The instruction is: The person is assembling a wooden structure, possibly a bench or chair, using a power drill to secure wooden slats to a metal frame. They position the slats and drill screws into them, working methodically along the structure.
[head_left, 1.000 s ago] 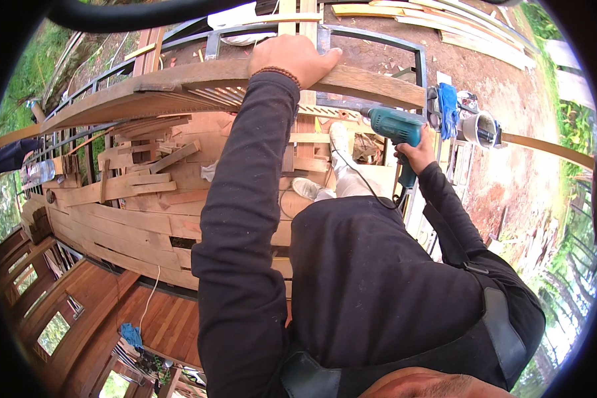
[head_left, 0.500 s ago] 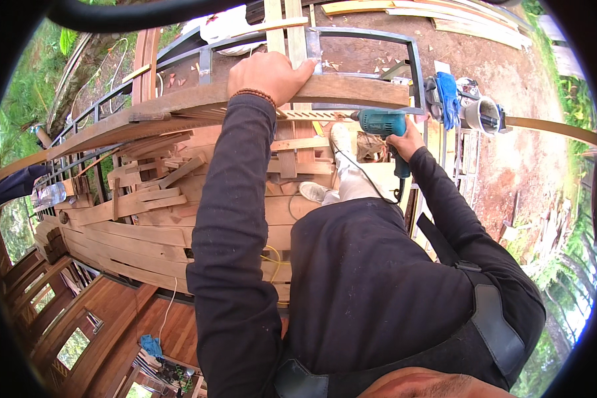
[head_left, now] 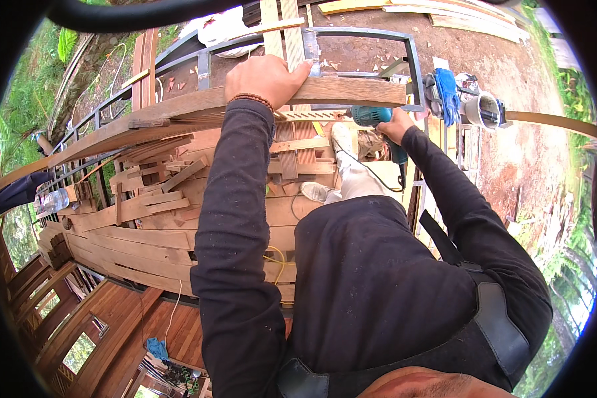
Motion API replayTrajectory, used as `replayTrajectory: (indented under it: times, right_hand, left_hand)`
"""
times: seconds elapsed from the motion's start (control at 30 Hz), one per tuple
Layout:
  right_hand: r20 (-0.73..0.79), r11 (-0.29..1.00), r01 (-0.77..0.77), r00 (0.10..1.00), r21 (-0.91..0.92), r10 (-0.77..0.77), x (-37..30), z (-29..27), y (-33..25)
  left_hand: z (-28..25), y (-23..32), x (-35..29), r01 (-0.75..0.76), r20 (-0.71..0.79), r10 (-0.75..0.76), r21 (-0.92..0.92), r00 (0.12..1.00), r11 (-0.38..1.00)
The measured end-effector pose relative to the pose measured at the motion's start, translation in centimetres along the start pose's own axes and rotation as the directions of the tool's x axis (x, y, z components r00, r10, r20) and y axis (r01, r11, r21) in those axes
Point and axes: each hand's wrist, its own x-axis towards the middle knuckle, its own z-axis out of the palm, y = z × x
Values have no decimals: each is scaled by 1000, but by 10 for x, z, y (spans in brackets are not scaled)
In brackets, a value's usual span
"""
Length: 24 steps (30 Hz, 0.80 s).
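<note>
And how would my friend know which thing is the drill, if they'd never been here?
Look for the long wooden beam across the upper part of the picture, with the left hand on it. Just below the beam's right end, the right hand holds the drill. It's hard and teal, while the glove further right is floppy and brighter blue.

**One corded drill (head_left: 371, 116), one wooden handrail (head_left: 351, 91)**

One left hand (head_left: 263, 79) and one right hand (head_left: 397, 127) show, plus one beaded bracelet (head_left: 253, 98), two shoes (head_left: 315, 192), two black strap pads (head_left: 504, 325), one bucket (head_left: 471, 111), one plastic bottle (head_left: 55, 200) and one yellow cord (head_left: 282, 268).
</note>
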Motion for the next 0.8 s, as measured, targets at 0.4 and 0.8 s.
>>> replayTrajectory:
  times: [0.4, 0.8]
  right_hand:
    - [-33, 906, 216, 969, -365, -245, 12, 18, -32]
    - [160, 819, 226, 973, -527, -166, 24, 27, -85]
  left_hand:
    - [-4, 0, 2, -40, -17, 40, -17, 999, 999]
    - [2, -1, 1, -29, -55, 28, -13, 998, 999]
